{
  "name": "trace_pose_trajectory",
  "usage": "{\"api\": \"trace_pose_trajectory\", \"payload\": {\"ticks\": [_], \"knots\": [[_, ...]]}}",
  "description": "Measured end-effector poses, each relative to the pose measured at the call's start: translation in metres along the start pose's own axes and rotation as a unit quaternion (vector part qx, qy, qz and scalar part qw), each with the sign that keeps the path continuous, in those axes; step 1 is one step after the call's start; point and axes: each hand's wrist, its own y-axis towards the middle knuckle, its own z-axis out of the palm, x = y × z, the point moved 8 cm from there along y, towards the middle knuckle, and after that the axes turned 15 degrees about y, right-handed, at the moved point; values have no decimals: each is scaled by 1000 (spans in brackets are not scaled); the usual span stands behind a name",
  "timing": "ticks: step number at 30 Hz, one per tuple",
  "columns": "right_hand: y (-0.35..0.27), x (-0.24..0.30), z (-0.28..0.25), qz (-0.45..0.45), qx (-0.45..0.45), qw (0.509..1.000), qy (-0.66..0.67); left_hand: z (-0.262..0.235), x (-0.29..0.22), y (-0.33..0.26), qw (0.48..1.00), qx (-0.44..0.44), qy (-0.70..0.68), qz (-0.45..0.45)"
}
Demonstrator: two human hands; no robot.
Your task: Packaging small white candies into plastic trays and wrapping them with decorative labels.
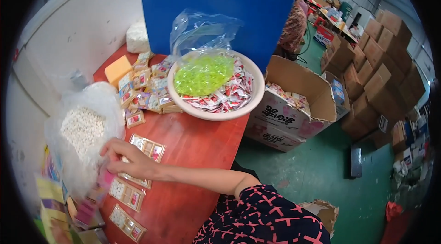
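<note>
Far left: stack of colourful cards (50,198) at the table edge, blurred. Next, clear bag of white pellets (82,127), open at the top, sitting on the red table (193,147). One hand (131,161) reaches across from the right, fingers curled loosely down at the near side of the bag, over a compartment tray (146,150); can't tell which hand it is or whether it grips anything, and the other hand isn't in view. Two more trays (126,193) lie near, in a row. Judgement: keep the tray flat and pinned, move pellets low over the compartments so none roll. Further right, bowl (216,85) of sachets with a green-filled bag, then an open carton (294,101).
</note>
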Motion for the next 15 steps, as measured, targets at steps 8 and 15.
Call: {"api": "trace_pose_trajectory", "payload": {"ticks": [8,15], "knots": [[-66,18,-54,99,-37,993,-46,-66,-40,13,987,65,-127,-72],[-96,34,-66,164,-46,983,72,-22,-40,19,985,-26,-94,-142]]}}
